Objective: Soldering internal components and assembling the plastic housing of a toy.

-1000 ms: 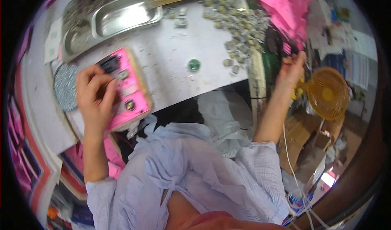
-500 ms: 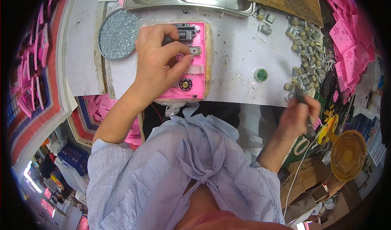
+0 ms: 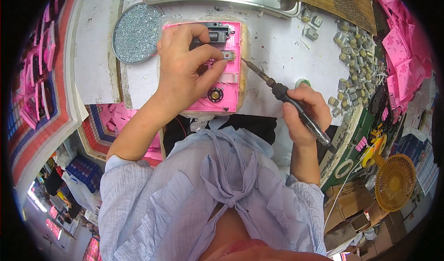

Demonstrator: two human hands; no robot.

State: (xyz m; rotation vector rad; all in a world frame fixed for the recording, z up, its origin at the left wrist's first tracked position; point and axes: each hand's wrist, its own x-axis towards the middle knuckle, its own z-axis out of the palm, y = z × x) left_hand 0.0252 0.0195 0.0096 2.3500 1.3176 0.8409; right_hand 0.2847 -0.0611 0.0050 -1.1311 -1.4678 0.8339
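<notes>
A pink plastic casing point(image 3: 236, 95) lies on a padded, plastic-wrapped block point(image 3: 246, 39). My left hand point(image 3: 184, 64) rests over its left side, thumb and forefinger pinched beside a small metal part point(image 3: 228, 55). What they pinch is too small to make out. Inside the casing are a black compartment point(image 3: 218, 36) at the far end and a round speaker point(image 3: 215, 94) nearer me. My right hand point(image 3: 307, 115) grips a soldering iron point(image 3: 281, 92). The iron's tip points left at the casing's right edge, close to the metal part.
A round tin of small screws point(image 3: 135, 33) stands left of the casing. Behind lies a compartmented steel tray point(image 3: 249, 3). Small metal motors point(image 3: 354, 71) are heaped at right, near a brown board point(image 3: 333, 4). My right hand partly hides a small green-filled pot point(image 3: 303, 82).
My right hand has brought the soldering iron leftward from beside the motors to the casing. My left hand keeps its pinch at the metal part. The whole view has shifted slightly.
</notes>
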